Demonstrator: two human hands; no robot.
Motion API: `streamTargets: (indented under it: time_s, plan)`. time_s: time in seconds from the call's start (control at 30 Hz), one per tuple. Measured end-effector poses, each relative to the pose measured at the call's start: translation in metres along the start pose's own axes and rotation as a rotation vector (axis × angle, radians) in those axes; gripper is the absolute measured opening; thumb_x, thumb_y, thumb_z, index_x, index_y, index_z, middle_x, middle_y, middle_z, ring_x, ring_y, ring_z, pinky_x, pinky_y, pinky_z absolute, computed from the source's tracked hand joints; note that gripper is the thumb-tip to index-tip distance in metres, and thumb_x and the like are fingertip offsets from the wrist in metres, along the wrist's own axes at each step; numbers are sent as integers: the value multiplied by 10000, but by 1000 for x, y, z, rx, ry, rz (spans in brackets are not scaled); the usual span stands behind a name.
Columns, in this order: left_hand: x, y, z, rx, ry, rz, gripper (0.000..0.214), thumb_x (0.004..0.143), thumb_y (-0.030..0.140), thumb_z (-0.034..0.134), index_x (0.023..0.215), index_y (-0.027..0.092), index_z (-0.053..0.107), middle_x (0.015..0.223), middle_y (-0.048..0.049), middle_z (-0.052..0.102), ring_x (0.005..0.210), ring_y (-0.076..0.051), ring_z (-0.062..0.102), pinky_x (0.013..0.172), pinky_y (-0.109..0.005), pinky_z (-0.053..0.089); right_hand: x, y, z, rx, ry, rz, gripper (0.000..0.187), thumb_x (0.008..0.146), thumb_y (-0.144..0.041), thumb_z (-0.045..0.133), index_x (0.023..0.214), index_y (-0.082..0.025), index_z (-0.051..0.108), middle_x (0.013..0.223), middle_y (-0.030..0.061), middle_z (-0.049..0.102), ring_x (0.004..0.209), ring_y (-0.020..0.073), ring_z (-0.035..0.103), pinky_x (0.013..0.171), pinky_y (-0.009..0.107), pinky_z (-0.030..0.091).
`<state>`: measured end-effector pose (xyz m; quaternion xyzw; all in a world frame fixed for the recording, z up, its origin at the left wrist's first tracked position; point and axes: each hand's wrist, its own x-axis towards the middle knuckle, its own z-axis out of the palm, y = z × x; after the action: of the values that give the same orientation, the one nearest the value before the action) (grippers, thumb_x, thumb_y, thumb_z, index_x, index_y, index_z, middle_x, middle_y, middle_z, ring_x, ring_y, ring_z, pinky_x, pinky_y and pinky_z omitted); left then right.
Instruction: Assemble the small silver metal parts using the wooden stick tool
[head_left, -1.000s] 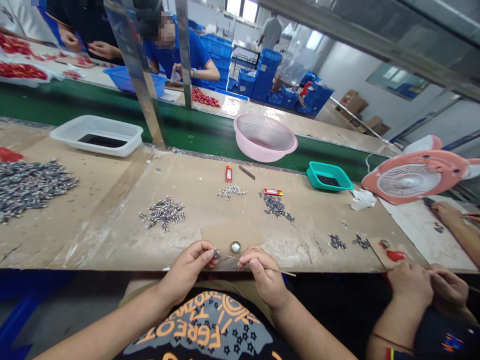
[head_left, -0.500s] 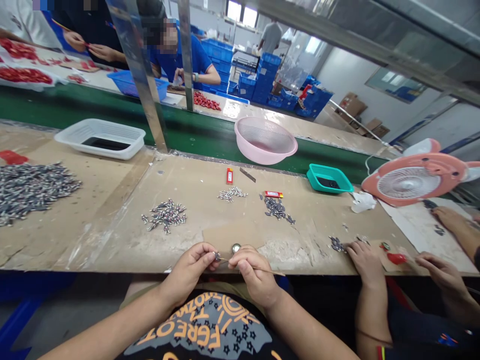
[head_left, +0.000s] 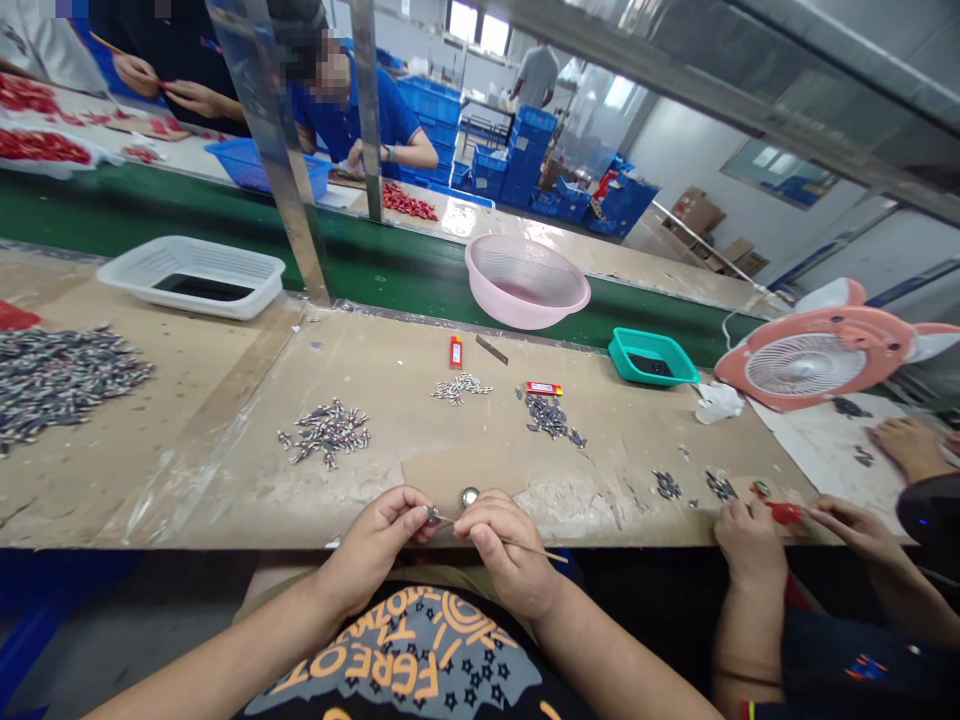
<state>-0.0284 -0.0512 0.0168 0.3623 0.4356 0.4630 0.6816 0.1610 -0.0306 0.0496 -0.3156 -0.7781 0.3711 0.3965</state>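
Observation:
Near the table's front edge, my left hand (head_left: 394,522) pinches a small dark part (head_left: 433,514) between thumb and fingers. My right hand (head_left: 510,545) is closed round a thin wooden stick (head_left: 536,549), whose left tip touches or nearly touches the dark part. Just behind my right fingers sits a bottle cap (head_left: 470,496), partly hidden, on a piece of cardboard (head_left: 439,474). Beyond my hands lie a pile of grey-and-white parts (head_left: 327,433), a pile of pale metallic parts (head_left: 460,388) and a pile of dark parts (head_left: 551,416).
Two red lighters (head_left: 456,352) and a flat metal strip (head_left: 492,349) lie mid-table. Behind are a white tray (head_left: 262,297), a pink basket (head_left: 525,300) and a teal basket (head_left: 667,375). A pink fan (head_left: 825,365) stands right, beyond a co-worker's hands (head_left: 750,540). A large parts pile (head_left: 67,385) is left.
My hands keep nearly the same pose, with the stick at the dark part. At right, the co-worker's hand has moved from a small parts pile toward a red object. The view has shifted slightly.

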Motion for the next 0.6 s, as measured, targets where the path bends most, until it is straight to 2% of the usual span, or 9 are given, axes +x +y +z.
streamTargets:
  time_s: [0.17,0.4,0.5,0.6]
  plan:
    - [0,0,-1,-20,13,-29,133,837,320,585,829,187,574,716,0,620,718,-138,540,709,-261,415,-2,0,-4,-17,-42,-4,194,902,-180,426,905,-212,618,811,34,644,806,162,589,852,368,432]
    - [1,-1,0,-22,34,-37,144,828,332,595,816,189,584,735,-2,617,737,-138,537,710,-255,420,-12,25,-23,-183,76,100,132,883,-178,474,878,-209,602,812,40,614,815,172,560,785,344,448]
    - [2,-1,0,-14,31,-34,143,827,333,596,811,190,593,749,-5,617,748,-141,540,723,-259,421,-16,37,-25,-252,31,118,138,889,-177,476,892,-214,609,808,34,631,807,172,556,783,343,439]
    - [2,-1,0,-5,32,-33,148,822,336,599,806,189,599,749,-7,615,743,-142,538,721,-259,419,-17,39,-24,-274,2,125,141,895,-194,476,887,-213,616,801,34,640,793,174,552,780,347,433]
